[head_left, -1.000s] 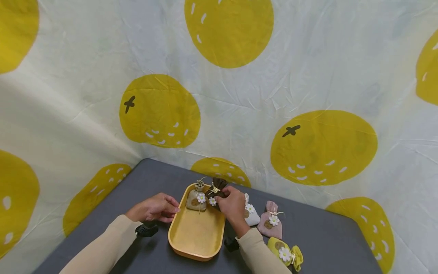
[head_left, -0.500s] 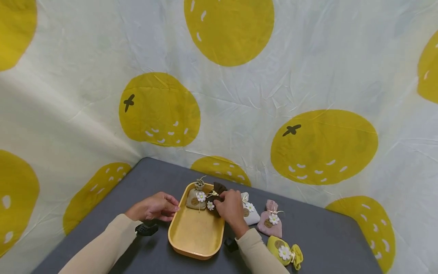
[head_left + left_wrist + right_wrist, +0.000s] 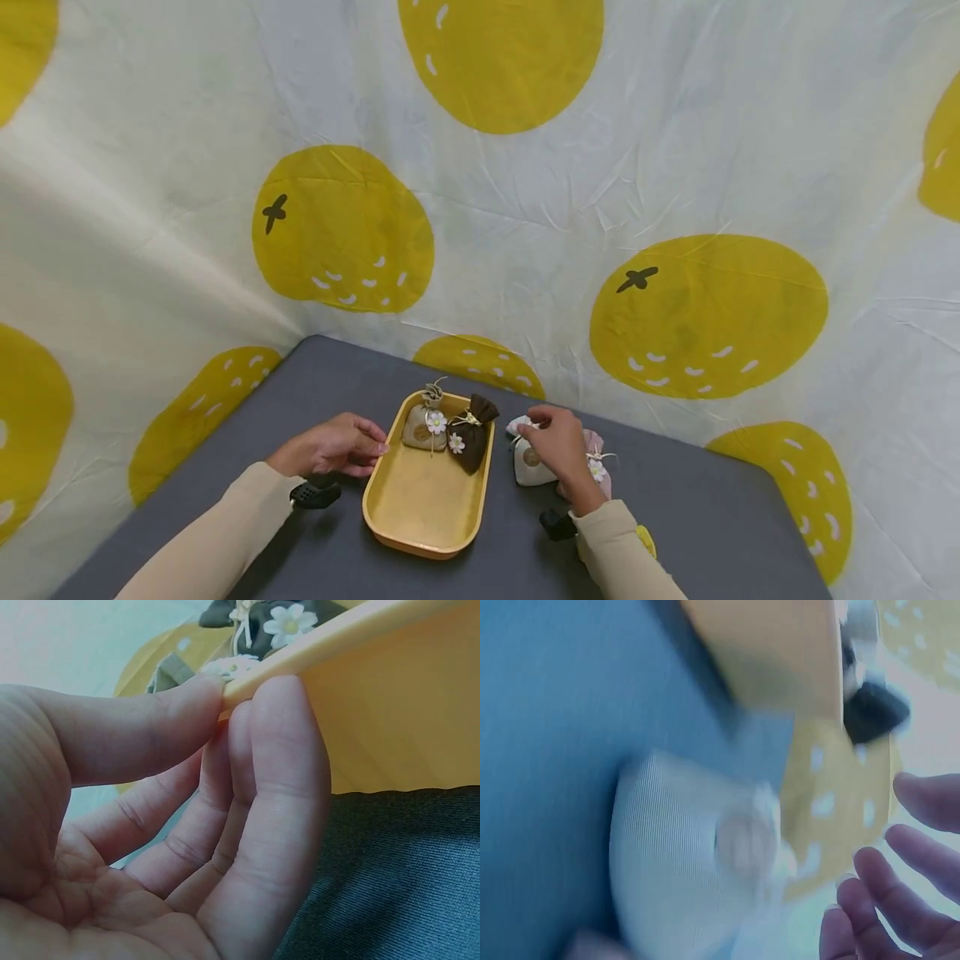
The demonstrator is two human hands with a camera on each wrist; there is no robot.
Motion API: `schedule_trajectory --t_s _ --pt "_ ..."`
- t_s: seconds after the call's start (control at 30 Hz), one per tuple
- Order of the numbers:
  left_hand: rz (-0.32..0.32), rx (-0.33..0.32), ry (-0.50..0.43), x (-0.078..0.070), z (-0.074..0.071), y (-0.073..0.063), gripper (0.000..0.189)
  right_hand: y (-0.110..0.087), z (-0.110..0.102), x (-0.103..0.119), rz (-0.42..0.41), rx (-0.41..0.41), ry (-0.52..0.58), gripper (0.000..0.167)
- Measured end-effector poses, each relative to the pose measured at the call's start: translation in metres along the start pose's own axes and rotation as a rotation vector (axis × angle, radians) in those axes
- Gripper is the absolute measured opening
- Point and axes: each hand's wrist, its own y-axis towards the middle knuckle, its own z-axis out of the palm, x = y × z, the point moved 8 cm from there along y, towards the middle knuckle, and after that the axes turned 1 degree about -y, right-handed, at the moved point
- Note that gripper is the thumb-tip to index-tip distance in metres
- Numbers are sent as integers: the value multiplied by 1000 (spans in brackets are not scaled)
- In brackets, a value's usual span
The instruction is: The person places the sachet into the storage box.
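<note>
My left hand (image 3: pixel 335 446) pinches the side rim of the yellow tray (image 3: pixel 420 521) between thumb and fingertips, as the left wrist view shows up close. Inside the tray's far end lie a beige drawstring pouch (image 3: pixel 424 427) and a dark brown pouch (image 3: pixel 468 442), each with a white flower. My right hand (image 3: pixel 558 442) hovers over the white pouch (image 3: pixel 531 468) to the right of the tray. In the right wrist view its fingers (image 3: pixel 881 881) are loosely spread with nothing between them, beside the blurred white pouch (image 3: pixel 682 847).
A pink pouch (image 3: pixel 595 472) lies behind my right wrist, partly covered. The yellow pouch (image 3: pixel 646 541) is mostly hidden under the right sleeve. The dark grey table (image 3: pixel 712 517) meets a fabric backdrop with yellow fruit prints (image 3: pixel 708 317).
The right hand has let go of the brown pouch, which now lies in the tray beside the beige one, and has moved right over the white pouch. The left hand stays on the rim.
</note>
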Motion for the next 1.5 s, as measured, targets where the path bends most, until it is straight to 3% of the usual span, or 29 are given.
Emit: schedule_trajectory --t_s 0.1,0.33,0.53,0.7,0.9,1.13,1.5 --pt "-6 14 2 0 2 0 22 0 -23 -25 83 22 -25 37" --pt "-6 22 3 -4 1 2 23 -6 -73 -83 228 157 -41 41" --pt "-8 32 12 -1 -2 1 20 -16 -80 -116 300 229 -25 50" --pt "-2 21 11 -1 -6 -3 24 -16 -60 -121 302 268 36 52" --pt "-8 -1 28 -1 -5 -2 28 -13 -49 -122 340 248 66 47" --pt "-10 2 9 2 1 7 21 -18 -59 -127 362 193 141 36" --pt "0 1 0 2 -3 3 19 -15 -69 -114 313 96 140 30"
